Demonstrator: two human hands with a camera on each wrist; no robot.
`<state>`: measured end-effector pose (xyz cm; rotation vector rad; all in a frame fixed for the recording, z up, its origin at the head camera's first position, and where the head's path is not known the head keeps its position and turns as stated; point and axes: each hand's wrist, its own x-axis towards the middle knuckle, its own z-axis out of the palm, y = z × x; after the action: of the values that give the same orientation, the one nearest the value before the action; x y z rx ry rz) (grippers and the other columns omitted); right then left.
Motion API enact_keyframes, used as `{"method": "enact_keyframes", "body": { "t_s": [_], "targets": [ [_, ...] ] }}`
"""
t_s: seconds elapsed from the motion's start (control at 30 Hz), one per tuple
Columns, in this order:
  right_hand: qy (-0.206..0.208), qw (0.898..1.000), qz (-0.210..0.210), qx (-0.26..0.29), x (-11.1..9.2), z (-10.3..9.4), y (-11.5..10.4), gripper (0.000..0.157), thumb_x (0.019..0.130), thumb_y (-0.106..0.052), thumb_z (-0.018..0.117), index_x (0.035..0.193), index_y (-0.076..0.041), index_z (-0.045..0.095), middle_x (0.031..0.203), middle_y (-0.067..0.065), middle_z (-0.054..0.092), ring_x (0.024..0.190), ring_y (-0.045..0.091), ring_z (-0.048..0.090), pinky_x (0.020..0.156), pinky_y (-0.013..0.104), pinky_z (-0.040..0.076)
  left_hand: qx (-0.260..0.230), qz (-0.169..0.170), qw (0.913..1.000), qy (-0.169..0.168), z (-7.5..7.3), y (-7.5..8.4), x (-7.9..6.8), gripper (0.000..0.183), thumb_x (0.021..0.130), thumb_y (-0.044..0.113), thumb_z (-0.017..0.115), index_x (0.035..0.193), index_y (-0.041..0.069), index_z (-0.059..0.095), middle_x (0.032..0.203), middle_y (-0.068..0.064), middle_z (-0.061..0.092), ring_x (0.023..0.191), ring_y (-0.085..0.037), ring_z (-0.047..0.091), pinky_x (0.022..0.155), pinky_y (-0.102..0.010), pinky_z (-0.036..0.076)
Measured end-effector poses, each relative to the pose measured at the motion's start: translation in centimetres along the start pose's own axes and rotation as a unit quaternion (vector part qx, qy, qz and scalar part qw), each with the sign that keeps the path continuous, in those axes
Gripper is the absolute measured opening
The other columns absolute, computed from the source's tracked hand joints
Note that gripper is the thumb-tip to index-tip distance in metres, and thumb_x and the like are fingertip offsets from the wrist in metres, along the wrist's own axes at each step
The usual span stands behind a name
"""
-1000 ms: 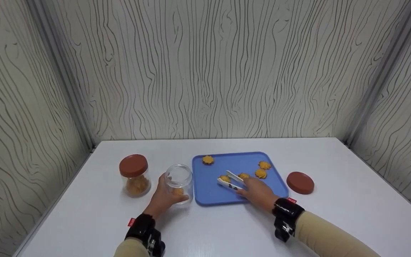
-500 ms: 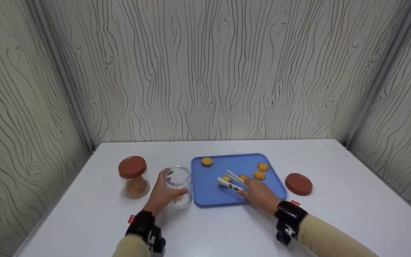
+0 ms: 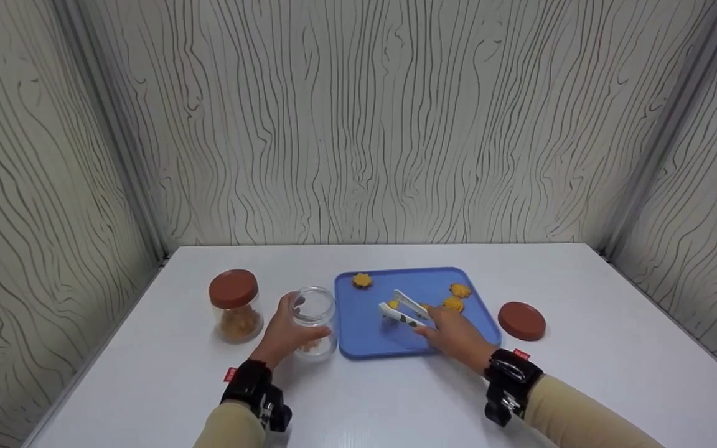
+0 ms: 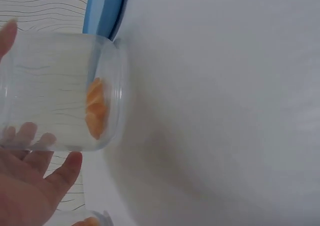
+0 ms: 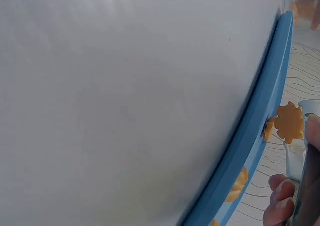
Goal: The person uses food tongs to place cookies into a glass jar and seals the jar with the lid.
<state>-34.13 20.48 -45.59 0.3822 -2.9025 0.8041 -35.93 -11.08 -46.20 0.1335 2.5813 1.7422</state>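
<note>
My left hand [image 3: 281,336] holds an open clear jar [image 3: 315,318] beside the tray's left edge, with the thumb on the near side. At the jar's bottom lies a piped cookie [image 4: 96,108], seen in the left wrist view. My right hand [image 3: 457,339] grips white tongs [image 3: 403,316] over the blue tray [image 3: 358,339]. Between the tong tips is a swirled cookie [image 5: 289,122], raised a little above the tray. Several other cookies stay on the tray, one at the back left corner [image 3: 362,280] and others toward the right [image 3: 454,303], partly hidden by my hand.
To the left stands a second jar [image 3: 238,320] of cookies under a red-brown lid [image 3: 233,288]. A loose red-brown lid [image 3: 522,320] lies right of the tray. Patterned panels [image 3: 358,124] enclose the white table [image 3: 371,398] at the back and sides.
The tongs have closed in on the cookie and lifted it slightly off the tray. My left hand stays on the jar, its thumb a little higher than a second ago.
</note>
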Motion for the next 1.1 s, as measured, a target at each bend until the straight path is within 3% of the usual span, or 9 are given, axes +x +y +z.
{"method": "enact_keyframes", "body": {
  "t_s": [0.13, 0.4, 0.6, 0.8, 1.1],
  "targets": [
    [0.008, 1.0, -0.018, 0.005, 0.0, -0.3, -0.4, 0.032, 0.092, -0.022, 0.068, 0.112, 0.001, 0.063, 0.079, -0.001, 0.053, 0.07, 0.015, 0.047, 0.06, 0.031, 0.041, -0.003, 0.001, 1.0, -0.001, 0.0, 0.1, 0.1, 0.103, 0.073, 0.027, 0.087, 0.148, -0.002, 0.022, 0.148, -0.026, 0.036, 0.136, -0.039, 0.034, 0.11, -0.055, 0.028],
    [0.034, 0.997, -0.067, -0.005, -0.1, -0.9, -1.2, 0.021, 0.091, -0.022, 0.068, 0.094, -0.003, 0.06, 0.079, 0.001, 0.054, 0.071, 0.016, 0.048, 0.062, 0.033, 0.043, 0.0, 0.011, 0.9999, -0.001, -0.2, 0.1, 0.1, 0.106, 0.07, 0.032, 0.088, 0.147, -0.002, 0.024, 0.146, -0.022, 0.04, 0.134, -0.037, 0.037, 0.11, -0.053, 0.029],
    [0.048, 0.996, -0.069, 0.025, -0.3, -1.1, -2.3, 0.032, 0.092, -0.024, 0.068, 0.109, 0.003, 0.063, 0.089, 0.005, 0.06, 0.077, 0.017, 0.054, 0.067, 0.036, 0.048, 0.001, -0.001, 1.0, -0.002, -0.2, 0.1, -0.1, 0.107, 0.069, 0.033, 0.089, 0.147, -0.001, 0.024, 0.146, -0.022, 0.04, 0.134, -0.037, 0.037, 0.109, -0.053, 0.03],
    [0.07, 0.993, -0.083, 0.046, -0.1, -1.7, -3.4, 0.04, 0.093, -0.027, 0.067, 0.117, 0.005, 0.062, 0.093, 0.005, 0.062, 0.077, 0.016, 0.053, 0.062, 0.031, 0.046, 0.004, -0.007, 1.0, -0.003, 0.0, 0.2, -0.1, 0.107, 0.069, 0.034, 0.089, 0.148, 0.0, 0.024, 0.146, -0.021, 0.039, 0.133, -0.037, 0.038, 0.109, -0.054, 0.031],
    [0.057, 0.994, -0.086, 0.045, 0.0, -1.8, -4.2, 0.042, 0.094, -0.027, 0.065, 0.123, 0.003, 0.06, 0.097, 0.006, 0.061, 0.08, 0.016, 0.053, 0.062, 0.027, 0.045, 0.012, -0.003, 0.9999, -0.002, 0.1, 0.2, 0.0, 0.102, 0.072, 0.028, 0.087, 0.148, 0.0, 0.025, 0.146, -0.022, 0.04, 0.133, -0.038, 0.038, 0.108, -0.055, 0.031]
  ]
}}
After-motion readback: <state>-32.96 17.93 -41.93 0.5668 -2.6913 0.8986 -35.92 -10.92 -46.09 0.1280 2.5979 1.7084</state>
